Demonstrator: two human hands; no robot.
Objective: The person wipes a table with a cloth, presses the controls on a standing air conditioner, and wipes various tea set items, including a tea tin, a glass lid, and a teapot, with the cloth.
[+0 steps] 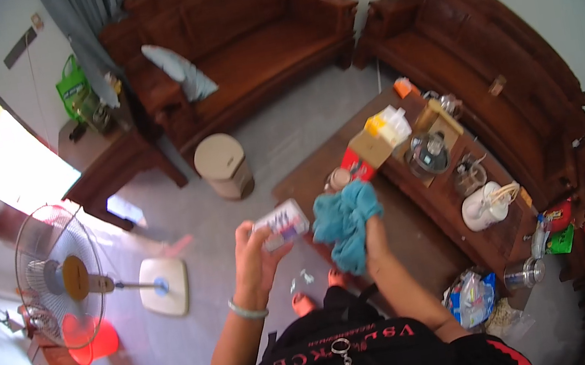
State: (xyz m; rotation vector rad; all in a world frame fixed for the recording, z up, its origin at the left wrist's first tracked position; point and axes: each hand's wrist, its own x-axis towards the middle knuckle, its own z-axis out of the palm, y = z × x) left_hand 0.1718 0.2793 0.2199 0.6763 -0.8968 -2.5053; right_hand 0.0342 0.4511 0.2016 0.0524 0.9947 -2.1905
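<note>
My left hand (257, 258), with a bangle on its wrist, is closed around a small white box with blue and purple print (284, 224). The box is held up in the air near the corner of the wooden coffee table. In my right hand (375, 240) is a bunched teal cloth (348, 223), which hides most of the fingers. Cloth and box are apart, side by side in front of my body.
The coffee table (407, 217) bears cartons, a glass kettle (427, 154) and a white container (485, 206). A beige bin (222, 165) stands on the floor. To the left are a standing fan (76, 278) and a red bucket (92, 340). Wooden sofas (246, 43) line the back.
</note>
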